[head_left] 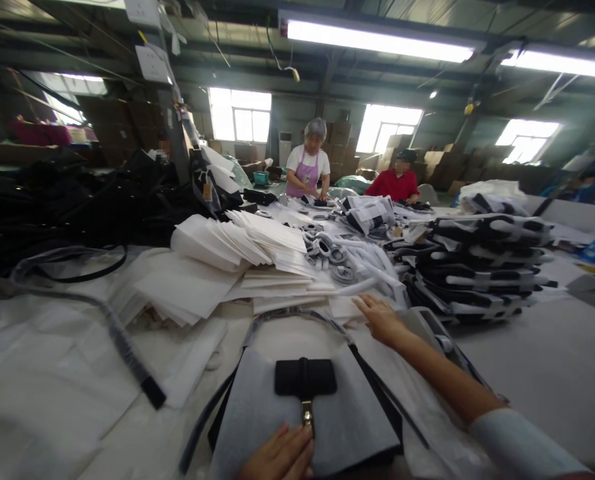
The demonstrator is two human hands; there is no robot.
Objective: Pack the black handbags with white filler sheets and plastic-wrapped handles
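A black handbag [396, 427] lies in front of me with a pale tissue sheet [257, 400] over its front. On the sheet sits a black flap tab [305, 377] with a gold clasp [307, 415] below it. My left hand [280, 457] rests flat near the clasp, its fingers stretched out. The bag's handle [292, 312], in clear wrap, arches away from me. Beyond the bag's right side, my right hand [381, 321] reaches forward with fingers extended over white paper [345, 308]; whether it touches the paper I cannot tell.
Fanned white sheets [237, 243] lie ahead, beside wrapped rolls [327, 250]. Stacked wrapped bags [477, 267] stand right, near a grey bin [427, 327]. A loose wrapped strap [122, 340] and a black bag pile [77, 200] are left. Two people [308, 167] work across the table.
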